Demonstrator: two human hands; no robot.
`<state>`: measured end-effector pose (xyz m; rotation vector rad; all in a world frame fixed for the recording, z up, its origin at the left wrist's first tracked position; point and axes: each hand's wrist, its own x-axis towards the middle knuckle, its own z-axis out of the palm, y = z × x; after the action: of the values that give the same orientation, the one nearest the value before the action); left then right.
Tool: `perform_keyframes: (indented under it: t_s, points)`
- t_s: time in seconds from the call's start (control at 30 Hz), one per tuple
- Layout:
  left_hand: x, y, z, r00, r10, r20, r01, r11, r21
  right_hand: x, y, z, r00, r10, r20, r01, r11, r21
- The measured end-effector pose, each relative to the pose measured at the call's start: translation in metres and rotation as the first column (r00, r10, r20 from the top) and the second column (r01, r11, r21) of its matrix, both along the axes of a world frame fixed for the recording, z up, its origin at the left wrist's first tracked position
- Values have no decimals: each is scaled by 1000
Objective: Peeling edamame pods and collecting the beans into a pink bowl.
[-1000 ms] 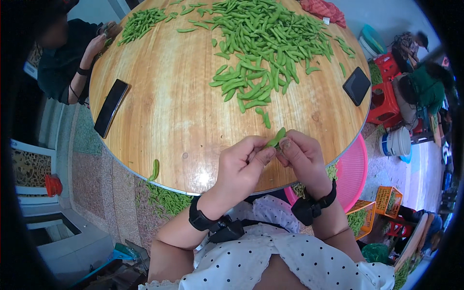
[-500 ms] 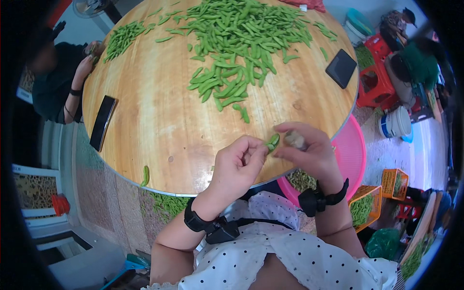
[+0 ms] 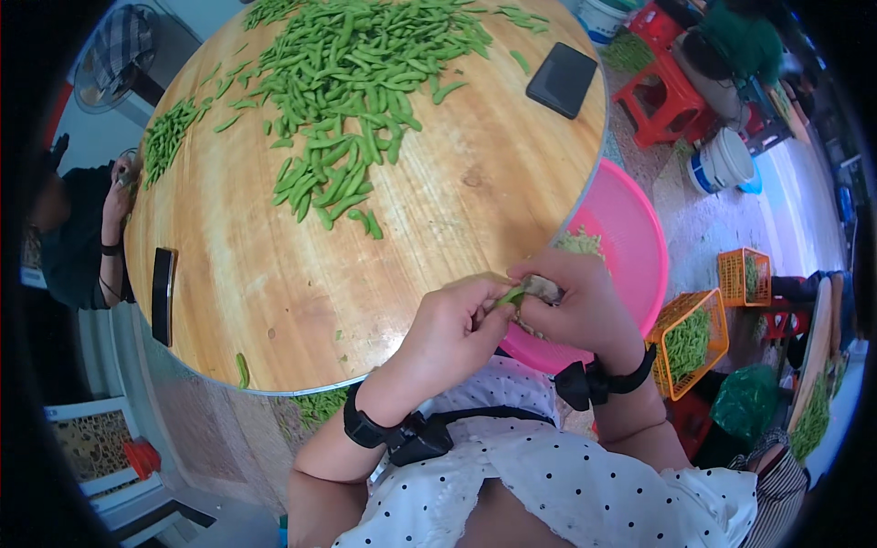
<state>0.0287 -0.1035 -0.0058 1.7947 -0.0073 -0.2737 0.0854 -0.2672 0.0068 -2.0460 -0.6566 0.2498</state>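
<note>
A green edamame pod (image 3: 512, 297) is pinched between the fingers of my left hand (image 3: 438, 333), over the table's near right edge. My right hand (image 3: 585, 301) closes on the pod's other end, the two hands touching or nearly so. A greyish-white wrap or cover (image 3: 543, 289) shows at my right fingers; I cannot tell exactly what it is. Under my hands stands a pink basin (image 3: 639, 256) with pale green pieces (image 3: 581, 241) in it. A large pile of edamame pods (image 3: 338, 91) covers the far part of the round wooden table (image 3: 247, 283).
A black phone (image 3: 562, 80) lies at the table's far right, another dark phone (image 3: 163, 297) at its left edge. One loose pod (image 3: 242, 370) lies near the front. Another person (image 3: 78, 237) sits at left. Orange crates (image 3: 656, 347), a white bucket (image 3: 722, 162) and red stools (image 3: 653, 100) stand right.
The view has swung right, bringing more of the pink basin into sight. My right hand has come in from beside the pod and closed on it; both hands are now at the basin's rim.
</note>
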Motion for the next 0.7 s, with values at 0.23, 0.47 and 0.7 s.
perform_keyframes:
  t_s: [0.23, 0.47, 0.7]
  points:
    - [4, -14, -3, 974, -50, -222, 14, 987, -160, -7, -39, -16, 973, -205, -110, 204, 979, -26]
    - [4, -17, -8, 962, -58, -268, -23, 957, -290, 0, -81, -22, 964, -261, 49, 259, 965, 52]
    - [0, -16, -3, 965, -49, -259, -33, 952, -303, -2, -36, -10, 975, 124, -184, -102, 987, 125]
